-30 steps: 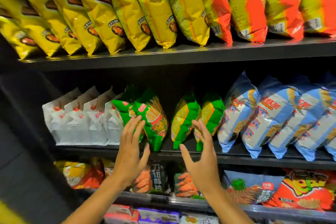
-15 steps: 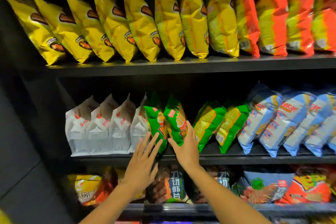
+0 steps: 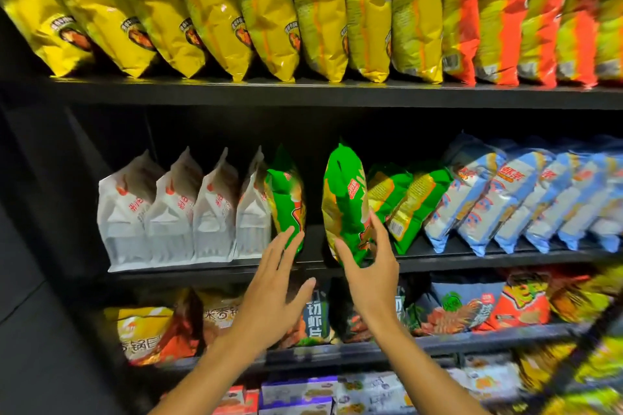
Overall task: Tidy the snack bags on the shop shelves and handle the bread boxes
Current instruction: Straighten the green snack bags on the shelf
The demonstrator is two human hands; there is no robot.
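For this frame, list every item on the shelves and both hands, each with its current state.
Left hand: open, fingertips touching the left green snack bag, which stands upright.
Right hand: grip around the lifted green snack bag, held upright.
Two green bags: leaning left.
White paper pouches: upright in a row.
Blue bags: leaning.
Yellow foil bags: tilted on the top shelf.
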